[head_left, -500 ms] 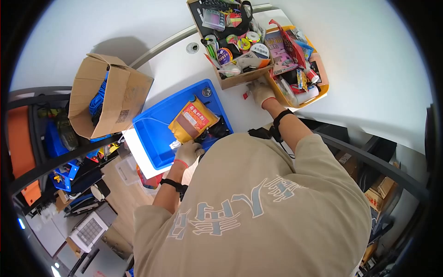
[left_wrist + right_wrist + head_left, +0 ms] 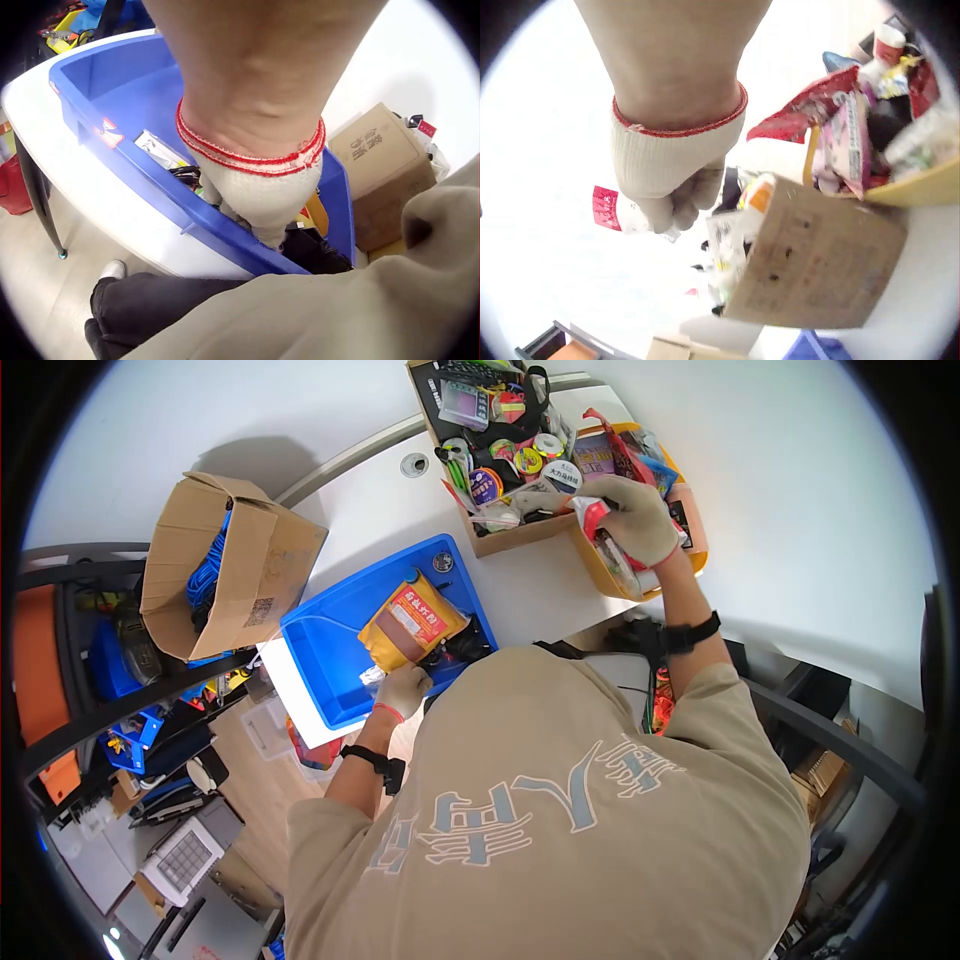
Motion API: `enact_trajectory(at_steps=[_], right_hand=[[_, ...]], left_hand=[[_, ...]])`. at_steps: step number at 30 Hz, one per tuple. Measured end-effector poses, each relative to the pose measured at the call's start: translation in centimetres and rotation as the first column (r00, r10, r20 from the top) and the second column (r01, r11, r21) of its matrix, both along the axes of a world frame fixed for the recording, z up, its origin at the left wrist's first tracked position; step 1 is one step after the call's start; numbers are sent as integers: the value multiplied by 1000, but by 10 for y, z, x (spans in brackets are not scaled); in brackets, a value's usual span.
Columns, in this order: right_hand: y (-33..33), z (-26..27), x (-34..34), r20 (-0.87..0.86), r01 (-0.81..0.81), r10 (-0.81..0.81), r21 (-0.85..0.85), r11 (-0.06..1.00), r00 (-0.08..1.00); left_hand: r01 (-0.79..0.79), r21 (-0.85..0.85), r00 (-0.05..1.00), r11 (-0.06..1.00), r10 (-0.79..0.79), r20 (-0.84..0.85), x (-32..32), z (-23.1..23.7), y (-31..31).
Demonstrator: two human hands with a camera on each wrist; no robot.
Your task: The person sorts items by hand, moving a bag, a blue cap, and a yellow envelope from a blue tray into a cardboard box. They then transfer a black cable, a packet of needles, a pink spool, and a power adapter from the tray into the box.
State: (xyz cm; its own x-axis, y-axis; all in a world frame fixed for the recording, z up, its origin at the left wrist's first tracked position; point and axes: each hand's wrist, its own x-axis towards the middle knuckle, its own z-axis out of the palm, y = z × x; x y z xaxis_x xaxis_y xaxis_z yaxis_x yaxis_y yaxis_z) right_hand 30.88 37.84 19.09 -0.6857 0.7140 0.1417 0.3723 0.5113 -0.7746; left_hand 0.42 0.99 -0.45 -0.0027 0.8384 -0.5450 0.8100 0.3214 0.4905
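My gloved right hand (image 2: 635,520) is raised over the yellow bin (image 2: 610,582) and pinches a small red-and-white packet (image 2: 592,512). In the right wrist view the packet (image 2: 607,208) sticks out past the curled fingers of that hand (image 2: 671,176). Inside the front edge of the blue tray (image 2: 322,695), my gloved left hand (image 2: 403,690) is beside the lower end of a yellow pouch (image 2: 412,622) and a small white item (image 2: 373,676). The left wrist view shows this hand (image 2: 259,195) reaching down into the tray (image 2: 131,161); its fingertips are hidden.
An open cardboard box (image 2: 520,538) of spools and packets stands left of the yellow bin. Another cardboard box (image 2: 285,565), holding blue cord, is at the left of the table (image 2: 365,500). A dark rail (image 2: 840,735) runs along the right.
My right hand has lifted from the table beside the cardboard box and moved right, over the yellow bin, with the red-and-white packet. The left hand has barely moved.
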Motion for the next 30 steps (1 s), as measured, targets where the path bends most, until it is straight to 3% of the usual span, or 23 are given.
enact_trajectory(at_steps=[1,3,4,6,8,9,11,12,14,15,16,18,20,22,23,24,25,26,27,28,30], right_hand=[[12,-7,0,0,1,-1,3,1000,1000],[25,-19,-4,280,-188,143,140,972,949],[23,-20,-7,277,-185,139,145,972,951],[18,-25,-17,529,-197,45,234,952,847],[18,-32,-23,535,-203,13,298,933,845],[15,-29,-26,544,-187,-31,340,922,838],[12,-32,-32,551,-180,-63,377,909,832],[12,-35,-35,575,-188,-71,379,906,815],[12,-37,-38,596,-203,-70,378,903,800],[12,-33,-37,614,-234,-30,345,909,788],[14,-29,-35,630,-264,11,310,913,777],[25,-25,-34,736,-322,126,130,938,665],[23,-12,-44,766,-280,177,5,960,619],[21,-23,-43,742,-328,209,16,945,637],[23,-26,-41,737,-352,209,41,935,642],[21,-23,-43,735,-355,205,52,933,646],[18,-19,-44,755,-335,211,13,942,621],[13,-15,-42,773,-312,219,-29,950,595],[10,-21,-31,723,-332,191,56,941,663],[3,-7,-31,721,-332,186,65,941,668],[-9,21,-27,649,-162,112,18,987,752]], left_hand=[[-2,15,1000,1000,2,-9,1,0,1],[0,37,1000,999,1,-24,-1,-2,2],[-12,64,1000,998,14,-26,-2,-3,1],[-26,93,999,995,29,-27,-5,-9,-5],[-176,248,983,952,184,-10,-15,-21,-15],[-183,246,982,952,191,-8,-22,-27,-21],[-178,530,967,829,246,-61,-36,-35,-34],[-185,525,965,831,255,-63,-40,-27,-36],[-427,432,878,794,478,-10,-49,14,-31],[-722,264,691,640,692,212,-49,41,-23],[-727,264,684,634,700,204,-49,60,-15],[-767,425,582,481,801,144,-54,90,-4],[-767,508,528,392,836,152,-60,108,8],[-793,514,490,328,844,217,-64,125,26],[-950,231,300,211,827,476,-60,133,34],[-986,-101,38,136,757,652,-58,144,43],[-986,-95,40,136,752,658,-60,146,46],[-799,-476,-310,367,426,850,-62,148,49],[-443,-583,-704,681,137,696,-64,150,52],[-447,-575,-700,685,132,702,-60,159,62],[-339,-377,-801,862,-54,596,-40,176,79]])
